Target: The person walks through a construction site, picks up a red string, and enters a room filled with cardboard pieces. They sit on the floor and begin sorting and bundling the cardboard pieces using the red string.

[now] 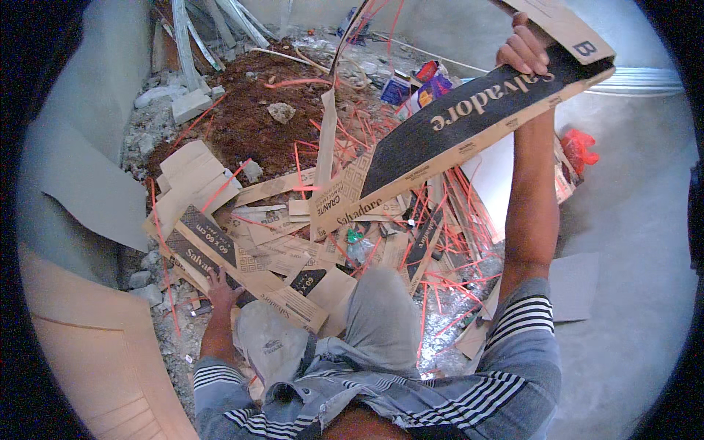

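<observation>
The right grip [524, 55] is grasping a raised black-and-brown carton [447, 125]. The left grip [222, 291] is touching a cardboard piece [199, 257], though whether it is clenching I cannot tell.

The floor [444, 341] is grey and very messy. Lots of brown card [290, 304] lies on it in a messy pile, some with black patches. Thin red straps [449, 279] are all over, on the card and next to it. Farther back is a heap of brown dirt [242, 117] with a stone [281, 112] on top. A pale block [192, 106] sits just left of the dirt, among bits of rubble [150, 117].
</observation>
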Demonstrator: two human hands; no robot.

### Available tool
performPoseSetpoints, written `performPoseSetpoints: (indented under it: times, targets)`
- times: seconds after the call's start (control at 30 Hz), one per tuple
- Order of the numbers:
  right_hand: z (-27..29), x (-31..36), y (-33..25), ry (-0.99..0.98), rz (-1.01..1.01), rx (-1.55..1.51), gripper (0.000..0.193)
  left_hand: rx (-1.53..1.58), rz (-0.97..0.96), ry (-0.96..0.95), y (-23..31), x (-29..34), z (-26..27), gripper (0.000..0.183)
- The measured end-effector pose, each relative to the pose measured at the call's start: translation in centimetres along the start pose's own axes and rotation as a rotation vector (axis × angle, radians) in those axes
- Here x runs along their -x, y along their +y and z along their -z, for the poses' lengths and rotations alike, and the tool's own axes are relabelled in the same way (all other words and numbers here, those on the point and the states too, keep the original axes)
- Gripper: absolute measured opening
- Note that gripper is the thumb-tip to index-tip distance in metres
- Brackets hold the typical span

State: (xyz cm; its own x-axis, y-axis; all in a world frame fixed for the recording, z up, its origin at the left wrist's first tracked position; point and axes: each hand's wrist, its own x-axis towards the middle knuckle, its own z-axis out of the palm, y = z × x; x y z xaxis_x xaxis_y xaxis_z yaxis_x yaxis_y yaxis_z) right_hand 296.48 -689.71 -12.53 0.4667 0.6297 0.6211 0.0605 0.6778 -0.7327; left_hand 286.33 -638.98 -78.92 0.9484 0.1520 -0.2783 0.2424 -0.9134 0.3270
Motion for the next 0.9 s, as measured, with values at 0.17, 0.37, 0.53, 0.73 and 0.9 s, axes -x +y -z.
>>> performPoseSetpoints:
  times: [0.17, 0.37, 0.53, 0.73, 0.9]
  targets:
    - [3.2, -0.9, 2.8, -0.141, -0.042, -0.056, 0.046, 0.055, 0.061, -0.033, 1.6, 0.0, 2.0, 0.102]
    - [4.5, -3.4, 9.3, -0.047, 0.037, -0.109, 0.057, 0.821, -0.192, 0.028, 11.5, 1.6, 14.7, 0.097]
    - [-0.8, -9.3, 18.8, 0.359, 0.200, 0.174, 0.056, 0.722, -0.821, 0.555, 24.3, 8.5, 28.6, 0.070]
    - [-4.3, -12.3, 17.5, 0.458, -0.154, 0.673, 0.079, 0.907, -0.320, 0.630, 23.4, 9.0, 37.6, 0.038]
    - [0.8, -6.3, 9.7, 0.689, 0.414, 1.964, 0.112, 1.160, -0.334, 0.770, 13.6, 10.0, 42.3, 0.038]
